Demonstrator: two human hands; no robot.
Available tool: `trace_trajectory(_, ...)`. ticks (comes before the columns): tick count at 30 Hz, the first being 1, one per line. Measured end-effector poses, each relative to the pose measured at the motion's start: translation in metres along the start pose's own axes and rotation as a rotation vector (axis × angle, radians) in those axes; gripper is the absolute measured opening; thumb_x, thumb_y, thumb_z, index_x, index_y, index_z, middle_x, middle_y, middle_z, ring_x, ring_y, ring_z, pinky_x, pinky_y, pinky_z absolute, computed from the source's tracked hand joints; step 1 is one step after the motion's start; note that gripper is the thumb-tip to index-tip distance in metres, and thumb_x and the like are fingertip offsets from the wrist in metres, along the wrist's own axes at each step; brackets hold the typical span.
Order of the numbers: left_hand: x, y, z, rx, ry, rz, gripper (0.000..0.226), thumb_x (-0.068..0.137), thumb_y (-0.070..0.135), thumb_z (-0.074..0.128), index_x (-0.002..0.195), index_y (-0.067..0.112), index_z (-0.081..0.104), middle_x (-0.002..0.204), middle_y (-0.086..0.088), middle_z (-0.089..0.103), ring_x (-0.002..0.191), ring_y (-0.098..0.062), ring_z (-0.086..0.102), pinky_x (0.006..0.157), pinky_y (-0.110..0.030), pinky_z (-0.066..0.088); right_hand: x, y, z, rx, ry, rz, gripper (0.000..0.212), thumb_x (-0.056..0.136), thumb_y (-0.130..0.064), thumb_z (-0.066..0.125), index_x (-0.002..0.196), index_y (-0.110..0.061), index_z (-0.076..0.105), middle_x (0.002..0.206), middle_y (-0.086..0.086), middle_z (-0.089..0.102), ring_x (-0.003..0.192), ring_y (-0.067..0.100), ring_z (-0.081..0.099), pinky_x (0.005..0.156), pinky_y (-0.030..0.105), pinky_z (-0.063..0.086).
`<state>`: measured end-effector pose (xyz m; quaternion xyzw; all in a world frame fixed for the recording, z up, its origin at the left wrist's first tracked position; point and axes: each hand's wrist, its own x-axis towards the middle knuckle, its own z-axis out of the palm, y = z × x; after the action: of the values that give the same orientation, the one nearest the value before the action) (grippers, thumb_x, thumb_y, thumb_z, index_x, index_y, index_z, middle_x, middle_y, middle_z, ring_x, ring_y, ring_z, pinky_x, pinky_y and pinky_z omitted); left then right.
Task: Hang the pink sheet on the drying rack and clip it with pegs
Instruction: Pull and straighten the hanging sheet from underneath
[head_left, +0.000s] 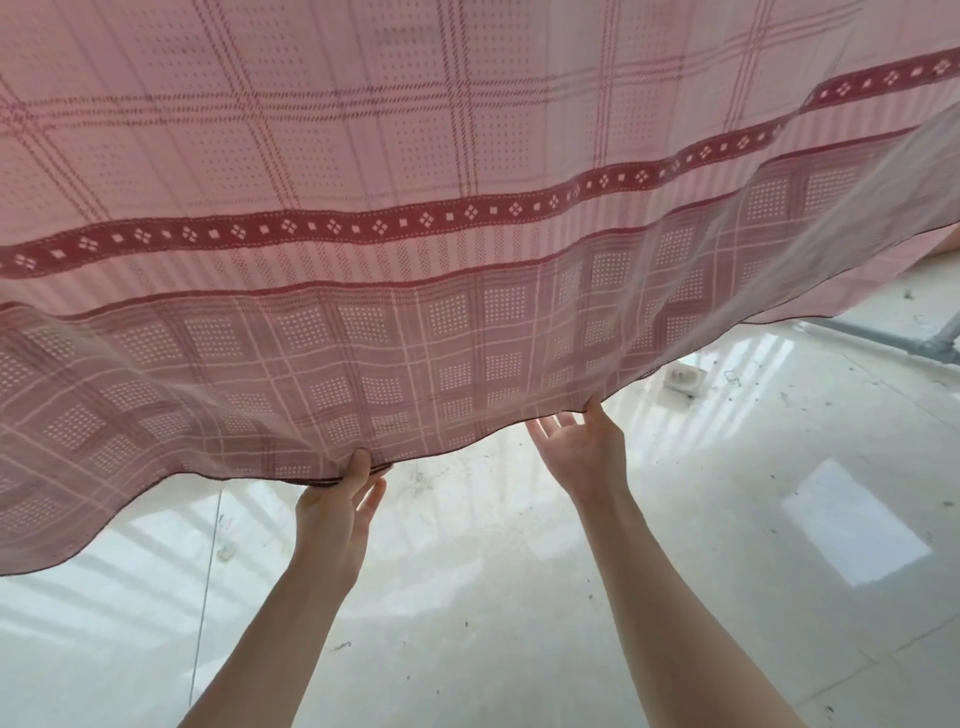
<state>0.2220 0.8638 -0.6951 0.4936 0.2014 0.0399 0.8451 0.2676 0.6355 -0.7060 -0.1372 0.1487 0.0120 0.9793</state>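
— What's below?
— Glossy white floor (519, 597); the pink sheet (415, 208) hangs overhead.
— Hands?
— Left hand (337, 512) pinches its lower hem; right hand (582, 447) touches the hem, fingers (550, 428) spread loosely.

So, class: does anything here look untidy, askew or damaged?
The pink sheet looks undamaged, though its hem hangs wavy between the left hand and right hand. Dark debris specks the floor.

Left hand (340, 499) pinches the pink sheet (363, 218) hem; right hand (582, 447) touches it, fingers spread
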Motion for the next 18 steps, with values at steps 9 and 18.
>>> trace_trajectory(9, 0.004, 0.012, -0.011, -0.025, 0.061, 0.003, 0.014, 0.087, 0.003, 0.057, 0.080, 0.014, 0.060, 0.069, 0.007, 0.068, 0.082, -0.014, 0.064, 0.077, -0.028, 0.046, -0.003, -0.038, 0.009, 0.000, -0.038, -0.117, 0.017, 0.092, 0.000, 0.044, 0.089, -0.006, 0.060, 0.080, 0.003, 0.062, 0.084, 0.013, 0.058, 0.100, 0.031, 0.044)
trace_trajectory(18, 0.006, 0.015, -0.004, 0.006, 0.090, -0.007, 0.015, 0.087, 0.001, 0.057, 0.081, 0.014, 0.058, 0.086, 0.003, 0.063, 0.086, -0.012, 0.060, 0.086, -0.032, 0.044, -0.003, -0.108, 0.008, -0.207, 0.278, -0.273, 0.018, 0.091, -0.006, 0.053, 0.076, -0.016, 0.053, 0.068, -0.008, 0.052, 0.056, 0.002, 0.049, 0.059, 0.014, 0.039)
